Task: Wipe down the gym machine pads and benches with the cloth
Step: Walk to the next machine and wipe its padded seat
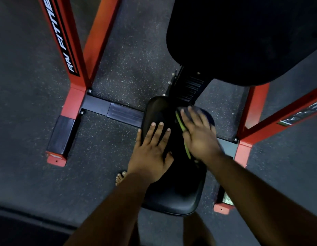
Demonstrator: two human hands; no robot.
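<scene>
Here we are looking straight down at the black seat pad (pixel 173 192) of a red-framed gym machine (pixel 77 96), and both hands are on it. The left hand (pixel 150 153) lies flat, fingers straight and spread, palm pressing the near-left part of the pad, holding nothing. The right hand (pixel 198 137) is also flat, fingers extended, pressing down on the cloth (pixel 204 114), which sits on the far-right part of the seat; it's dark with a bright green edge showing along the thumb side. That hand is blurred, so how the fingertips sit on the fabric is hard to tell.

The cloth looks light, soft and floppy, likely to bunch or slide under a loose touch, so a flat palm over its middle seems the sensible hold. The pad looks smooth and slightly glossy, probably firm vinyl over foam, so the cloth should glide easily and may slip off the rounded edge. The larger back pad (pixel 243 39) hangs dark above.

Containers: none visible, no bucket, no spray bottle. Speckled rubber floor (pixel 118 59) all round, and bare toes (pixel 120 177) just left of the seat
</scene>
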